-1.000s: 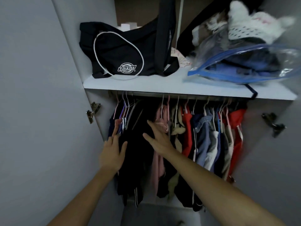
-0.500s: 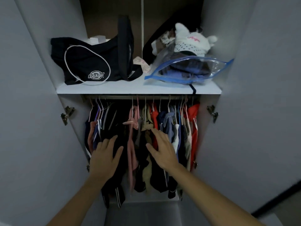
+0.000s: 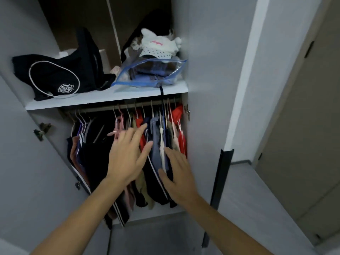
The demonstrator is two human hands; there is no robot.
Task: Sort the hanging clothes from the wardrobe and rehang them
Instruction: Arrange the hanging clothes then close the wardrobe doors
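**Garments being parted on the rail**

The hanging clothes [image 3: 156, 144] are held on the rail [image 3: 128, 107] under the shelf [image 3: 103, 100], at 12 o'clock from the hands. The left hand [image 3: 127, 161] is laid flat, fingers spread, on the red and pink items; the right hand [image 3: 179, 178], spread too, is pressed on the blue ones at 3 o'clock. Nothing is gripped. Judged: selection under way; next, one hanger must be lifted off

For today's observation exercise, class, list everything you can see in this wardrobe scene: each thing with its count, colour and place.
black bag: one, black with white piping, shelf left
clear zip bag: one, blue-edged, folded clothes inside, shelf right
white hat: one, on top of the zip bag
shelf: one, white, above the rail
hanging clothes: many, black, pink, red, blue, beige, on the rail
door hinge: one, metal, left door
left hand: open, on the middle clothes
right hand: open, against the right clothes
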